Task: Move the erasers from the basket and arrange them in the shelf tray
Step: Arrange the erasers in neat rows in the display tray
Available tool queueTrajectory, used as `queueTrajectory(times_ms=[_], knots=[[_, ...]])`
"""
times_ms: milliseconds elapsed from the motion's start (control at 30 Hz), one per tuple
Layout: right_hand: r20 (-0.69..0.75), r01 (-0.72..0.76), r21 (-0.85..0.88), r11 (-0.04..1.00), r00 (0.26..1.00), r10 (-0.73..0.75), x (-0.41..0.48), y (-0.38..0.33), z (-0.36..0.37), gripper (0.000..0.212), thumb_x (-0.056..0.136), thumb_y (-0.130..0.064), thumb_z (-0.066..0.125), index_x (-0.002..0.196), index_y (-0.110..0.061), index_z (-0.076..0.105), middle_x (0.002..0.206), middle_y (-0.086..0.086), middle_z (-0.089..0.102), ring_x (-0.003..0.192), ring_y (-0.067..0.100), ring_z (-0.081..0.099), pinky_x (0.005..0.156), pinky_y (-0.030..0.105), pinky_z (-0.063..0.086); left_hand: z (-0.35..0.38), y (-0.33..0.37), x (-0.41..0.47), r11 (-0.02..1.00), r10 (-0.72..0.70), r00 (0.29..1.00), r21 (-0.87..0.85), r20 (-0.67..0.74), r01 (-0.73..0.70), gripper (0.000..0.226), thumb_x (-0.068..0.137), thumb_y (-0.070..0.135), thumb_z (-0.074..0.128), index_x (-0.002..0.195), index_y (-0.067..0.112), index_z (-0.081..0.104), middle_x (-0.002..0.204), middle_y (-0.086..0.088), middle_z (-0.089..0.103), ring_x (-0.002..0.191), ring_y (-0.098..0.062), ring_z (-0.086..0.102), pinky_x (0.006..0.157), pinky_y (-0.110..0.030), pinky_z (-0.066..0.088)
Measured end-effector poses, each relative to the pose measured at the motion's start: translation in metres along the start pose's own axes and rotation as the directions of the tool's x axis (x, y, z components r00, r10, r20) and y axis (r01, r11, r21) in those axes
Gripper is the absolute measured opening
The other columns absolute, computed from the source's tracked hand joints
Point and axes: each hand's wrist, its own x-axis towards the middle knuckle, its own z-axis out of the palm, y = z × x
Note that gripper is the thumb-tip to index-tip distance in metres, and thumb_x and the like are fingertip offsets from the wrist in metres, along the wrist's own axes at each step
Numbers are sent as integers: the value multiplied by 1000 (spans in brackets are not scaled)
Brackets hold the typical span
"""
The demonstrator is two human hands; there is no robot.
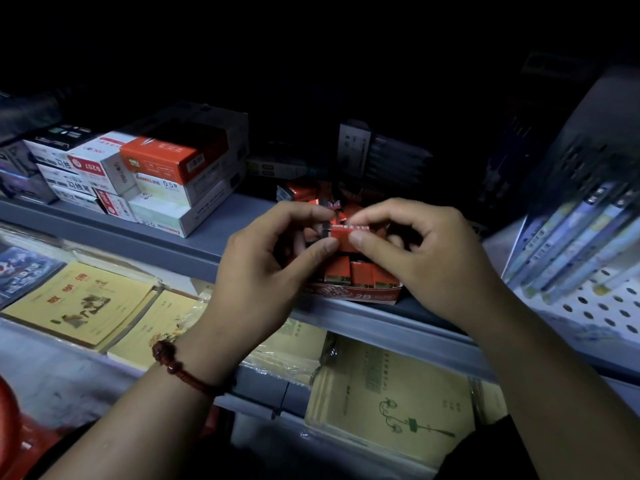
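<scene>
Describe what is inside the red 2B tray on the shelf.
Red-wrapped erasers stand in a row at the front of the tray, with more heaped at its back. The left hand and right hand, pinching one eraser above it, hide the middle.

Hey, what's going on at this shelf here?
A person is stocking a shelf. The left hand and right hand together pinch one red eraser just above a red tray marked 2B, where other erasers already stand upright. A red basket shows at the lower left.
</scene>
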Motion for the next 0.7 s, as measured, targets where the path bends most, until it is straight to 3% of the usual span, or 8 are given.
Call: queueTrajectory(times_ms=[33,133,233,400,500,567,600,700], knots=[[-6,-5,-2,1000,1000,5,0,0,1,7,90,-24,76,95,-29,78,75,-11,69,61,26,53,54,32,44,0,1,0,1000,-1,1000,-20,-3,1,23,92,24,74,114,25,71,75,17,60,67,-2,53,64,-12,42],[-60,-7,85,996,998,12,2,0,4,5,92,-21,74,94,-25,77,75,15,69,67,40,57,58,45,49,3,3,1,996,-3,1000,-87,18,5,24,95,21,71,119,22,68,90,13,67,73,-5,57,69,-17,47],[-70,-23,204,979,997,38,2,-4,6,4,91,-15,75,93,-19,76,84,10,74,81,38,67,73,51,57,3,4,0,992,-2,999,-125,45,8,25,96,19,69,122,22,66,91,12,66,74,-7,57,71,-21,49],[-32,-51,215,975,998,59,0,-3,9,7,86,-18,80,84,-20,74,81,21,71,77,49,64,61,58,54,1,2,0,975,-19,998,-218,54,31,29,97,6,67,124,15,64,93,0,66,76,-22,54,71,-28,48],[17,-57,174,983,998,55,1,-2,6,13,82,-19,83,77,-19,71,67,13,65,54,24,56,49,39,48,2,2,-1,972,-3,999,-234,36,11,28,97,3,66,123,14,64,95,-4,67,82,-33,56,74,-39,51],[62,-63,132,989,997,55,1,-1,6,17,82,-19,83,74,-16,69,58,2,55,49,5,42,48,24,35,3,2,0,971,0,1000,-238,19,4,26,98,3,66,122,13,65,95,-6,68,82,-35,56,75,-41,51],[75,-75,138,988,995,65,1,0,7,16,83,-19,83,76,-16,69,58,1,55,50,5,43,50,22,36,3,2,0,973,3,1000,-230,16,1,25,98,3,66,121,13,66,94,-6,68,81,-35,56,73,-40,50],[82,-114,258,959,992,96,1,-1,7,15,89,-19,77,101,-22,69,77,9,73,68,41,64,64,48,57,3,2,1,979,14,999,-205,33,-7,19,98,11,68,116,16,68,91,-4,67,71,-27,51,67,-32,46]])
